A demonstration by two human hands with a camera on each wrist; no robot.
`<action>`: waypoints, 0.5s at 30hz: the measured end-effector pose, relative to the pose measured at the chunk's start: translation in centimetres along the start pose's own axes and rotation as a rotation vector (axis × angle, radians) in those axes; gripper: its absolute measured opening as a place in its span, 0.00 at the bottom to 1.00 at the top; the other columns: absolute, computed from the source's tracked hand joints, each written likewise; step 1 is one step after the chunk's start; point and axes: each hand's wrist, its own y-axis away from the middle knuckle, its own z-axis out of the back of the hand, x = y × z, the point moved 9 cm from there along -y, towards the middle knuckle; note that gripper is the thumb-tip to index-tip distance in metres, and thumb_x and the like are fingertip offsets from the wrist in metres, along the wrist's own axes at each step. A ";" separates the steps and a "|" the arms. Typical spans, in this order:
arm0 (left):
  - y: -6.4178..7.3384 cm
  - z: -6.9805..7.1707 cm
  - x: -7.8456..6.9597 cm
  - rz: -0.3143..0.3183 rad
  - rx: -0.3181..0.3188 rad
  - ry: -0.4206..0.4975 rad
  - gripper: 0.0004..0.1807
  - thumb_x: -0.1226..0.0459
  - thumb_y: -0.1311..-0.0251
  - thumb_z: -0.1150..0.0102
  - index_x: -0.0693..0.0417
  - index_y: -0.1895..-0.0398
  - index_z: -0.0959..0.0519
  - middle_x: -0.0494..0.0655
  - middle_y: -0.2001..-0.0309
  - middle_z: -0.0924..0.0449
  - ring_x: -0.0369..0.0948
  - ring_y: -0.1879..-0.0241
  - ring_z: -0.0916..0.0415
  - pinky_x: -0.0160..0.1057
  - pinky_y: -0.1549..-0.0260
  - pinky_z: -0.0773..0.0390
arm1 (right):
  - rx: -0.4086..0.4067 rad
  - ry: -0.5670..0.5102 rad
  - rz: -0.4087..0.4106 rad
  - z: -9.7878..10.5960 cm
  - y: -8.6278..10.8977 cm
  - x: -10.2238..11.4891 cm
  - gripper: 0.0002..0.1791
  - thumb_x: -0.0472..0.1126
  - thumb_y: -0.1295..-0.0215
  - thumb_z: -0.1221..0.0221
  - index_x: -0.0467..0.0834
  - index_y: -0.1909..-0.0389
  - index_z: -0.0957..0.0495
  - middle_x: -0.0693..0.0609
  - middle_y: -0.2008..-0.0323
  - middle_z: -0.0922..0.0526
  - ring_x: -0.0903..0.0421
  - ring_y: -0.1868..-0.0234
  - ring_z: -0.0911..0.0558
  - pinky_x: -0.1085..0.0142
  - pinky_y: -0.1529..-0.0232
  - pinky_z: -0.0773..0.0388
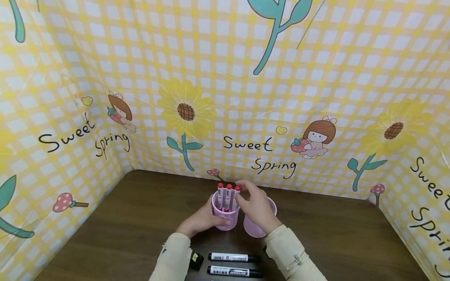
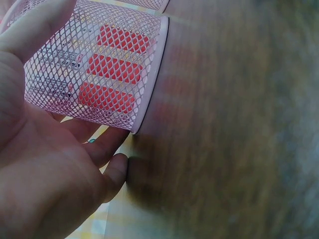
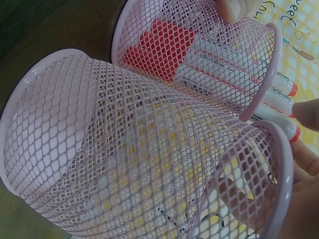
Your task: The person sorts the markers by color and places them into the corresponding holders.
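A pink mesh pen cup (image 1: 225, 223) stands on the table, with my left hand (image 1: 200, 218) wrapped around its side and the thumb across its front. Inside it, red markers (image 1: 229, 195) stand with their caps down and red ends up, as the left wrist view shows through the mesh (image 2: 114, 68). My right hand (image 1: 258, 207) reaches over the cup's right rim and pinches the end of the rightmost red marker (image 3: 295, 133) between thumb and fingers. A second pink mesh pen cup (image 3: 114, 144) stands just to the right, partly hidden under my right hand and wrist.
Two black markers (image 1: 230, 257) lie side by side on the dark wooden table (image 1: 116, 226) near its front, between my forearms. A yellow checked cloth (image 1: 246, 109) with printed flowers hangs behind and at both sides of the table.
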 end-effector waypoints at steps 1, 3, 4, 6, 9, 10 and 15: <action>0.0 0.0 0.1 0.001 0.002 0.002 0.57 0.64 0.46 0.25 0.57 0.22 0.56 0.58 0.32 0.36 0.54 0.35 0.34 0.60 0.35 0.37 | 0.001 -0.001 -0.006 0.0 0.0 0.0 0.20 0.41 0.34 0.34 0.47 0.41 0.21 0.50 0.53 0.18 0.56 0.72 0.25 0.59 0.69 0.24; 0.0 0.0 0.1 0.001 0.003 0.002 0.58 0.63 0.46 0.25 0.57 0.21 0.57 0.58 0.32 0.36 0.54 0.35 0.34 0.60 0.35 0.37 | 0.005 -0.001 -0.012 -0.1 0.0 0.0 0.21 0.42 0.34 0.34 0.48 0.41 0.22 0.49 0.52 0.18 0.55 0.73 0.25 0.59 0.70 0.24; 0.0 0.0 0.1 0.001 0.003 0.004 0.58 0.64 0.45 0.25 0.57 0.21 0.57 0.58 0.32 0.36 0.54 0.35 0.34 0.60 0.35 0.37 | 0.006 0.001 -0.014 -0.1 0.0 0.0 0.21 0.42 0.34 0.34 0.49 0.41 0.22 0.48 0.52 0.18 0.55 0.75 0.26 0.59 0.71 0.24; 0.1 0.0 0.1 0.006 0.005 0.010 0.58 0.64 0.45 0.25 0.57 0.21 0.57 0.58 0.32 0.36 0.55 0.35 0.34 0.60 0.35 0.37 | 0.004 0.007 -0.016 -0.1 0.0 0.0 0.21 0.43 0.34 0.34 0.50 0.40 0.22 0.48 0.51 0.18 0.55 0.77 0.27 0.58 0.73 0.25; 0.1 -0.1 0.0 0.013 0.006 0.017 0.57 0.64 0.45 0.25 0.57 0.21 0.57 0.58 0.32 0.36 0.55 0.35 0.34 0.60 0.36 0.36 | 0.000 0.017 -0.013 -0.1 -0.1 0.0 0.22 0.44 0.34 0.34 0.51 0.40 0.22 0.48 0.51 0.18 0.56 0.79 0.28 0.58 0.74 0.26; 0.0 -0.1 0.1 0.014 0.007 0.020 0.57 0.64 0.45 0.25 0.57 0.21 0.57 0.58 0.32 0.36 0.55 0.35 0.35 0.60 0.36 0.36 | -0.002 0.018 -0.012 -0.1 -0.1 0.0 0.22 0.44 0.34 0.34 0.51 0.40 0.22 0.48 0.51 0.18 0.56 0.79 0.29 0.58 0.74 0.26; 0.0 0.0 -0.2 -0.005 0.009 0.014 0.58 0.65 0.45 0.25 0.58 0.21 0.58 0.58 0.32 0.37 0.55 0.34 0.35 0.59 0.35 0.37 | -0.005 0.010 -0.014 -0.1 -0.1 0.1 0.22 0.44 0.33 0.35 0.50 0.39 0.23 0.47 0.50 0.18 0.54 0.77 0.29 0.58 0.72 0.26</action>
